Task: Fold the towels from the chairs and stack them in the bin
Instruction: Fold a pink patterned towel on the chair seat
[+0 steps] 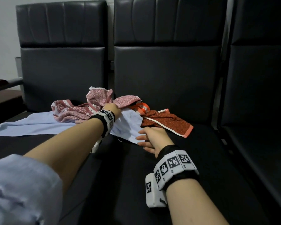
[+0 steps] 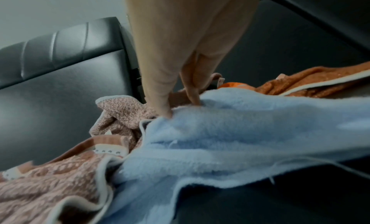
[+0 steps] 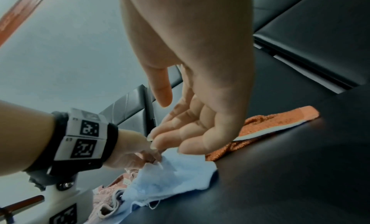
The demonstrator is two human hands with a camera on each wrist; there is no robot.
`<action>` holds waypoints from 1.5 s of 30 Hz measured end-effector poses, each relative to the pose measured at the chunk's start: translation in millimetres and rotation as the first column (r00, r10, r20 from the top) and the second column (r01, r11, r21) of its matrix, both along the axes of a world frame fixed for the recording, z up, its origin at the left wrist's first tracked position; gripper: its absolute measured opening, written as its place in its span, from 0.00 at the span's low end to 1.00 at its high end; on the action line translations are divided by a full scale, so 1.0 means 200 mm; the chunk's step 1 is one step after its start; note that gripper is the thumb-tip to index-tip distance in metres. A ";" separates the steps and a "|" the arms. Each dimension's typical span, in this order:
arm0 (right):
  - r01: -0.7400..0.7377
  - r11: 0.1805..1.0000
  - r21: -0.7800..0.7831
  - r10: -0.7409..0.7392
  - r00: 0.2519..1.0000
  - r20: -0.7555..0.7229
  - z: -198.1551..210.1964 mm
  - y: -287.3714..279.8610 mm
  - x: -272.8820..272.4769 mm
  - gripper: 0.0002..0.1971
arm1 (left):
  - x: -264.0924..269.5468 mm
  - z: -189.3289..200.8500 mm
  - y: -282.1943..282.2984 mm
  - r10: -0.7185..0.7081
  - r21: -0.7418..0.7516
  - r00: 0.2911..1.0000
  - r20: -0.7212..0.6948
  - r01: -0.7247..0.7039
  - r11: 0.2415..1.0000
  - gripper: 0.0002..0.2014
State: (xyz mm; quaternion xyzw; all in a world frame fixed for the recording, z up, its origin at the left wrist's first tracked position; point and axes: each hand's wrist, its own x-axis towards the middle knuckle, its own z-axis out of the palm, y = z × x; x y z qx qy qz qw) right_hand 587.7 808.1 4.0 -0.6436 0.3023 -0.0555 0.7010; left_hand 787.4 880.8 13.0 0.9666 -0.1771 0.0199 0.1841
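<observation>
A light blue towel (image 1: 128,125) lies across two black chair seats, with a crumpled pink patterned towel (image 1: 78,111) on it and a rust-orange towel (image 1: 165,120) beside it on the right. My left hand (image 1: 116,109) reaches forward. In the left wrist view it (image 2: 184,110) pinches the far edge of the blue towel (image 2: 240,140) between thumb and finger, close to the pink towel (image 2: 60,180). My right hand (image 1: 140,137) hovers with relaxed fingers at the towel's near right corner. In the right wrist view its fingers (image 3: 170,140) are spread just above the blue towel (image 3: 176,180). No bin is in view.
A row of black padded chairs (image 1: 169,75) with tall backrests stands ahead. An armrest (image 1: 5,85) sticks out at the far left. The black seat (image 1: 201,159) runs on to the right of the orange towel (image 3: 270,124).
</observation>
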 end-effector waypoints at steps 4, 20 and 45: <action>0.026 1.000 -0.006 -0.026 1.000 0.004 -0.01 0.00 -0.01 0.08 | -0.06 0.06 0.00 0.015 -0.192 1.000 0.020 -0.011 0.981 0.17; 0.106 0.992 -0.069 -0.096 0.986 0.140 0.00 0.03 -0.21 0.37 | -0.68 0.25 -0.15 -0.508 -0.752 0.855 -0.102 0.268 0.602 0.07; 0.382 0.910 0.158 -0.413 0.866 0.283 0.01 -0.05 -0.32 0.11 | -1.00 0.36 -0.19 -0.876 -0.822 0.405 -0.261 0.382 0.422 0.11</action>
